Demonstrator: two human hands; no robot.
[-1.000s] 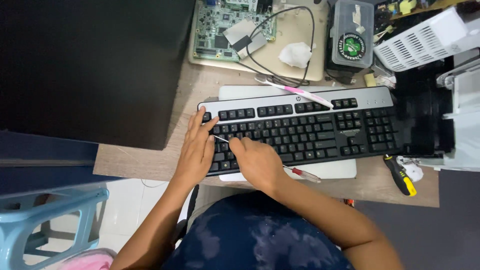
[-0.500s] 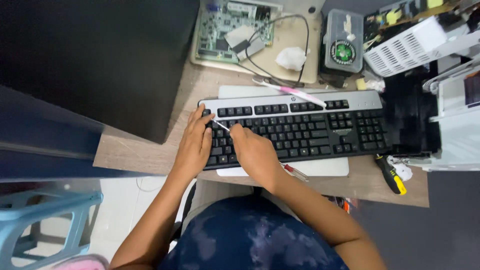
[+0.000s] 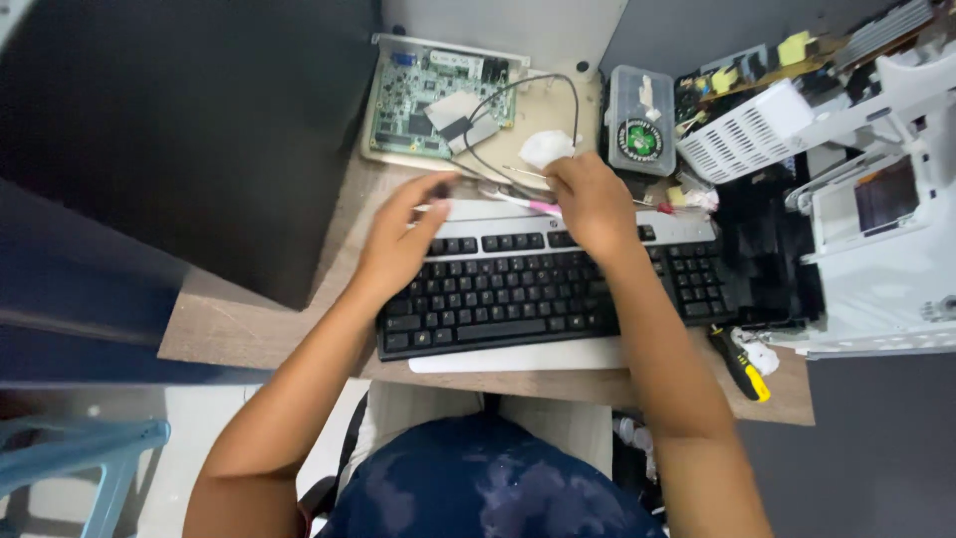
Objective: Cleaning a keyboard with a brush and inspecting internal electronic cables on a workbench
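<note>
At the far left a dark panel (image 3: 189,130) fills the corner, and a blue stool (image 3: 70,463) shows low and near. The left hand (image 3: 398,244) lies open, fingers stretched and empty, over the far-left corner of the black keyboard (image 3: 518,294), whose long axis runs left to right across the wooden desk (image 3: 249,324). Just right of those fingertips, the pink-tipped brush (image 3: 523,202) lies along the keyboard's far edge, also left to right; the right hand (image 3: 593,204) is closed over its right end and seems to grip it, so this hand is the nearer. Far of both hands sits a green circuit board (image 3: 418,95) and a white wad (image 3: 546,147). Further right stand a white basket (image 3: 752,139), a yellow-handled screwdriver (image 3: 739,363) and a white machine casing (image 3: 881,249).
</note>
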